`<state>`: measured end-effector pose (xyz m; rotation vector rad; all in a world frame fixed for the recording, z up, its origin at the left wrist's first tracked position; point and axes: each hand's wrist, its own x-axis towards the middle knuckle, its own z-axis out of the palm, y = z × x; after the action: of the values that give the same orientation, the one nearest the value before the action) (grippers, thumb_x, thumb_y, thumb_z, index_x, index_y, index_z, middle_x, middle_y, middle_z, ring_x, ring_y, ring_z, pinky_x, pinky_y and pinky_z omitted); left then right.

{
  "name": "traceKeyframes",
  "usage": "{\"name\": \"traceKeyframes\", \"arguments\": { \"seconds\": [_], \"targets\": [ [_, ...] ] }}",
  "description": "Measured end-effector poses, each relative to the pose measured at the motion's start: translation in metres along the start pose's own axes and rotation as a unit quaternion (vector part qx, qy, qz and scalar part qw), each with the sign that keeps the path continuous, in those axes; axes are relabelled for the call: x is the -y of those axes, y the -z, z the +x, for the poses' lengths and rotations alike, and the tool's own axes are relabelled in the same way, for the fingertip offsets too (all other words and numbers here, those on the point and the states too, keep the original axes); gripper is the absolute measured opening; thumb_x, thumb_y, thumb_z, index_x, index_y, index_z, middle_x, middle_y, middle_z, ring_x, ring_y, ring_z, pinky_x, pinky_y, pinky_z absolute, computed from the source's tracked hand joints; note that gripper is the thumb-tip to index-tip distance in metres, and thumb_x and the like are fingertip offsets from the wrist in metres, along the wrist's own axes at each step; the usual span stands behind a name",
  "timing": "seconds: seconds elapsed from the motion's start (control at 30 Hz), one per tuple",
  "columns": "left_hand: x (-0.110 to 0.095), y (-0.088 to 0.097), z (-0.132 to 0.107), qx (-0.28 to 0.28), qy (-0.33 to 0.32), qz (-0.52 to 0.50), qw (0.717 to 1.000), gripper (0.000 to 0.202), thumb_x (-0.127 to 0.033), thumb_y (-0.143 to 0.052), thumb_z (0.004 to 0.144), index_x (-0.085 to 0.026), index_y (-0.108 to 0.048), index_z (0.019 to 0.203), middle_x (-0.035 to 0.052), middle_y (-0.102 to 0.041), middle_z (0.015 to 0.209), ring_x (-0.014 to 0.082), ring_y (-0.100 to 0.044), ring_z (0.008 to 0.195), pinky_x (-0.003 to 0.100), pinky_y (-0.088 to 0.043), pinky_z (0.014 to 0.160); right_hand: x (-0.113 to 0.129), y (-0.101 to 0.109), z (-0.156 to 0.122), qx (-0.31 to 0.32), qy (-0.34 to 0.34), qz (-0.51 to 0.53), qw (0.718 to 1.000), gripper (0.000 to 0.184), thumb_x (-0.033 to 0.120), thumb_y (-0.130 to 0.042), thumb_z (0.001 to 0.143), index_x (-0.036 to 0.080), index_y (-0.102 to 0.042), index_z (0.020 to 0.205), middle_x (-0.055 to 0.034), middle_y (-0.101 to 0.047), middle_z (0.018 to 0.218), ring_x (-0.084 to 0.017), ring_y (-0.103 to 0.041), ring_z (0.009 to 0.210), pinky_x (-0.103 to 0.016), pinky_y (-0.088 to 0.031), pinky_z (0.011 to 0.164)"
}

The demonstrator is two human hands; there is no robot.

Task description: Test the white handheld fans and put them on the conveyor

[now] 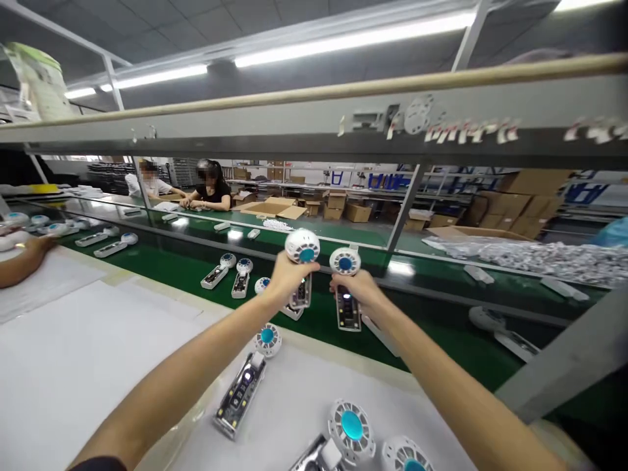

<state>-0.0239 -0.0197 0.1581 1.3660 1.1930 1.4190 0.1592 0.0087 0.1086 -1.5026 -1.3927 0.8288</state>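
The fingers of my left hand are closed around one white device, just under its round head with the blue centre. My right hand holds a second device in the same manner; its handle points down and shows a circuit board with one bright light. The two devices are side by side, apart, in front of the green belt; how high above it, I cannot tell. Several similar devices lie along this belt. On the white table, a third device lies slanted near my left forearm. At far left there is a co-worker's arm, and beyond the belt sits a person in black.
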Motion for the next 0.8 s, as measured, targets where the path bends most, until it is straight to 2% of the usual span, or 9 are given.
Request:
{"name": "traceKeyframes", "arguments": {
  "seconds": [0.07, 0.17, 0.27, 0.37, 0.5, 0.57, 0.63, 0.73, 0.8],
  "targets": [
    [0.032, -0.019, 0.015, 0.013, 0.054, 0.054, 0.997, 0.021, -0.023, -0.08, 0.081, -0.01, -0.067, 0.091, 0.0064, -0.07, 0.087, 0.0169, -0.066, 0.079, 0.032, -0.057, 0.073, -0.007, -0.019, 0.009, -0.021, -0.038, -0.065, 0.997, 0.028, 0.031, -0.067, 0.097, 0.013, -0.065, 0.118, -0.0078, -0.068, 0.113, -0.018, -0.068, 0.095, -0.036, -0.06, 0.081],
    [0.073, -0.036, 0.026, 0.022, 0.104, 0.133, 0.985, 0.028, -0.034, -0.067, 0.095, -0.013, -0.065, 0.115, 0.0075, -0.068, 0.108, 0.0183, -0.067, 0.092, 0.037, -0.059, 0.081, -0.024, -0.039, 0.014, -0.074, -0.048, -0.153, 0.984, 0.037, 0.03, -0.068, 0.096, 0.015, -0.06, 0.129, -0.0103, -0.062, 0.128, -0.023, -0.065, 0.111, -0.045, -0.057, 0.094],
    [0.101, -0.039, 0.031, 0.023, 0.124, 0.21, 0.969, 0.038, -0.035, -0.066, 0.096, -0.016, -0.06, 0.127, 0.01, -0.065, 0.122, 0.0229, -0.066, 0.105, 0.044, -0.057, 0.091, -0.034, -0.049, 0.013, -0.104, 0.003, -0.218, 0.97, 0.048, 0.027, -0.069, 0.094, 0.017, -0.054, 0.139, -0.0125, -0.054, 0.141, -0.029, -0.057, 0.125, -0.052, -0.049, 0.105],
    [0.115, -0.03, 0.042, 0.025, 0.107, 0.288, 0.951, 0.043, -0.036, -0.068, 0.094, -0.016, -0.059, 0.131, 0.0122, -0.059, 0.136, 0.0283, -0.059, 0.123, 0.051, -0.05, 0.103, -0.026, -0.058, 0.013, -0.113, 0.078, -0.252, 0.958, 0.056, 0.026, -0.068, 0.093, 0.017, -0.047, 0.145, -0.0142, -0.046, 0.149, -0.032, -0.047, 0.136, -0.054, -0.041, 0.112],
    [0.118, 0.009, 0.066, 0.026, 0.065, 0.366, 0.928, 0.041, -0.04, -0.067, 0.094, -0.016, -0.063, 0.127, 0.0126, -0.057, 0.141, 0.0306, -0.053, 0.132, 0.056, -0.044, 0.11, -0.002, -0.085, 0.019, -0.086, 0.135, -0.267, 0.95, 0.045, 0.029, -0.061, 0.098, 0.016, -0.052, 0.14, -0.0138, -0.048, 0.146, -0.031, -0.046, 0.136, -0.052, -0.04, 0.113],
    [0.116, 0.041, 0.079, -0.007, 0.047, 0.393, 0.918, 0.04, -0.041, -0.065, 0.096, -0.017, -0.063, 0.128, 0.0124, -0.056, 0.141, 0.03, -0.053, 0.131, 0.055, -0.045, 0.109, 0.007, -0.107, 0.019, -0.033, 0.154, -0.274, 0.949, 0.037, 0.031, -0.059, 0.1, 0.018, -0.057, 0.135, -0.0121, -0.052, 0.142, -0.028, -0.05, 0.133, -0.051, -0.042, 0.111],
    [0.114, 0.077, 0.088, -0.067, 0.046, 0.418, 0.905, 0.042, -0.039, -0.063, 0.097, -0.018, -0.06, 0.133, 0.0126, -0.053, 0.145, 0.03, -0.053, 0.131, 0.055, -0.046, 0.109, 0.013, -0.132, 0.015, 0.044, 0.163, -0.285, 0.944, 0.034, 0.032, -0.062, 0.099, 0.017, -0.061, 0.13, -0.0109, -0.057, 0.139, -0.027, -0.054, 0.129, -0.051, -0.045, 0.109],
    [0.117, 0.125, 0.091, -0.141, 0.093, 0.443, 0.881, 0.044, -0.037, -0.064, 0.097, -0.018, -0.057, 0.136, 0.0132, -0.054, 0.144, 0.0298, -0.056, 0.127, 0.054, -0.049, 0.105, 0.019, -0.169, 0.008, 0.148, 0.124, -0.304, 0.933, 0.036, 0.033, -0.067, 0.096, 0.015, -0.063, 0.127, -0.0112, -0.061, 0.134, -0.027, -0.059, 0.124, -0.051, -0.049, 0.106],
    [0.12, 0.145, 0.088, -0.151, 0.131, 0.444, 0.874, 0.042, -0.036, -0.065, 0.097, -0.017, -0.059, 0.134, 0.0129, -0.058, 0.138, 0.0282, -0.06, 0.121, 0.052, -0.052, 0.102, 0.026, -0.189, 0.006, 0.194, 0.073, -0.306, 0.929, 0.036, 0.033, -0.068, 0.096, 0.014, -0.063, 0.126, -0.0115, -0.062, 0.132, -0.026, -0.061, 0.12, -0.05, -0.052, 0.102]
  ]
}}
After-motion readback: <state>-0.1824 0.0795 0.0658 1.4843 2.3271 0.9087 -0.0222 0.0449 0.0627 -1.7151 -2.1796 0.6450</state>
